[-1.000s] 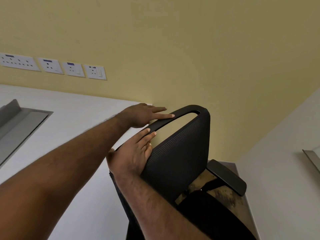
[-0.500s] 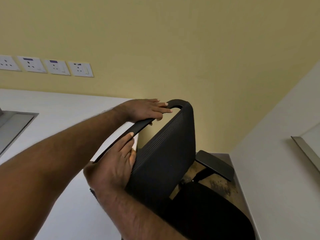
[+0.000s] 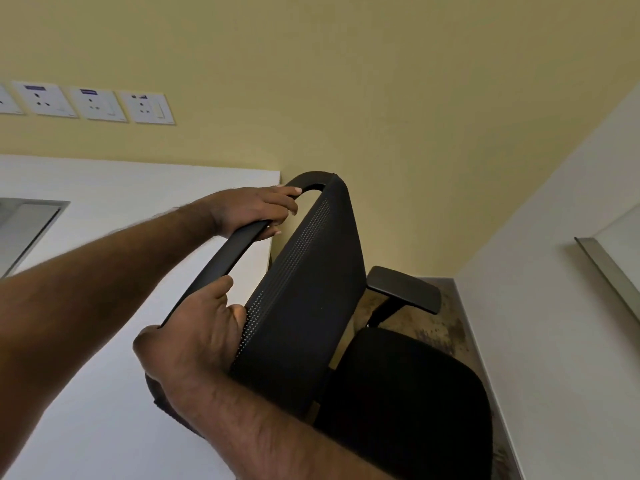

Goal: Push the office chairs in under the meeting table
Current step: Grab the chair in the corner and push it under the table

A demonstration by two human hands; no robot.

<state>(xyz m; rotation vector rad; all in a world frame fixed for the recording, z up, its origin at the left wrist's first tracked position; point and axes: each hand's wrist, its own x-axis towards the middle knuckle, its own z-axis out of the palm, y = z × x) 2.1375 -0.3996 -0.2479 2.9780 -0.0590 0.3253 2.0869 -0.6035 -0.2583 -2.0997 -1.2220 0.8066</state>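
A black mesh-backed office chair (image 3: 308, 292) stands beside the white meeting table (image 3: 114, 341), its back turned side-on to me and its seat (image 3: 408, 393) toward the right. My left hand (image 3: 256, 209) grips the top rail of the chair's backrest, fingers curled over it. My right hand (image 3: 197, 337) grips the same rail lower down, near the corner of the back, thumb on the mesh. One armrest (image 3: 403, 289) sticks out to the right; the chair's base is hidden.
A yellow wall with several white power sockets (image 3: 93, 103) runs behind the table. A grey cable hatch (image 3: 27, 230) is set into the tabletop at left. A white wall (image 3: 554, 306) closes the right side, leaving a narrow strip of brown floor (image 3: 440, 327).
Both hands went from lying flat on the chair's back to curling around its top rail. The chair's back has swung round, and the view shifted right.
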